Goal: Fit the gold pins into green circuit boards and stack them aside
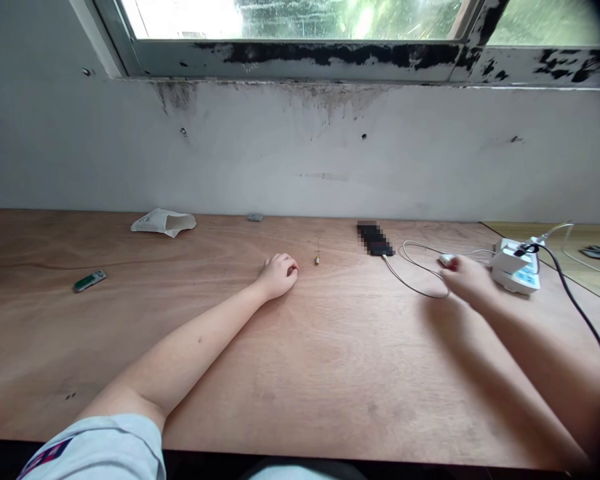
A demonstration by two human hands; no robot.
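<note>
Right hand (473, 280): fingers (454, 265) closed on white cable plug (445, 260). Left hand (280, 277): fingers curled, empty, resting on plywood surface (130, 333), near small brass fitting (317, 260).

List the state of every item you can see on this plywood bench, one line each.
Left hand: curled, resting on the bench, nothing visible in it.
Right hand: fingertips on the white cable connector.
Smartphone: lying flat, white cable at its near end.
White power strip: black plug inserted.
Small brass part: beside left hand.
White paper: crumpled.
Green stick-shaped item: lying flat.
</note>
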